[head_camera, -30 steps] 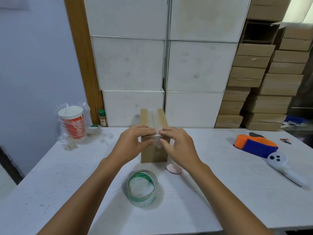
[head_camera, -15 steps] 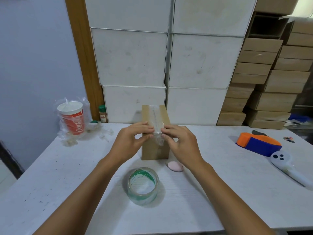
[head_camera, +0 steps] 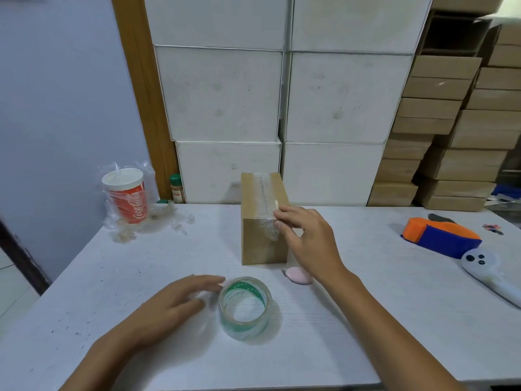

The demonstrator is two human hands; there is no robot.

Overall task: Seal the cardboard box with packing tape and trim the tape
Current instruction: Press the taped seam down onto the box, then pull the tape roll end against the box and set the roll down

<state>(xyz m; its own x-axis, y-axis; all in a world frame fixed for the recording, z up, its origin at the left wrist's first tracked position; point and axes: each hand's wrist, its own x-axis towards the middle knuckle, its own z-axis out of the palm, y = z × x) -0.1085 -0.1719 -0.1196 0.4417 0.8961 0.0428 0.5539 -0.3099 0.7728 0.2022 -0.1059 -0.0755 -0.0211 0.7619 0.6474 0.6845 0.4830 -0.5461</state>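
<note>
A small brown cardboard box (head_camera: 255,244) stands upright in the middle of the white table (head_camera: 366,320). A strip of clear tape (head_camera: 266,204) runs along its top and folds down onto the near face. My right hand (head_camera: 307,238) rests on the box's near right top corner, its fingertips touching the tape's edge. My left hand (head_camera: 172,309) hovers low over the table with fingers spread, its fingertips just left of the roll of clear packing tape (head_camera: 244,306), which lies flat in front of the box. A small pink cutter (head_camera: 298,275) lies beside the box, partly behind my right wrist.
An orange and blue tape dispenser (head_camera: 442,237) and a white handheld device (head_camera: 490,273) lie at the right. A red cup in a plastic bag (head_camera: 127,196) and a small spice bottle (head_camera: 176,189) stand at the back left. Stacked white and brown boxes (head_camera: 338,108) line the back.
My left hand has left the box and come down toward me, beside the tape roll. My right hand stays at the box's taped corner. The camera has tilted slightly.
</note>
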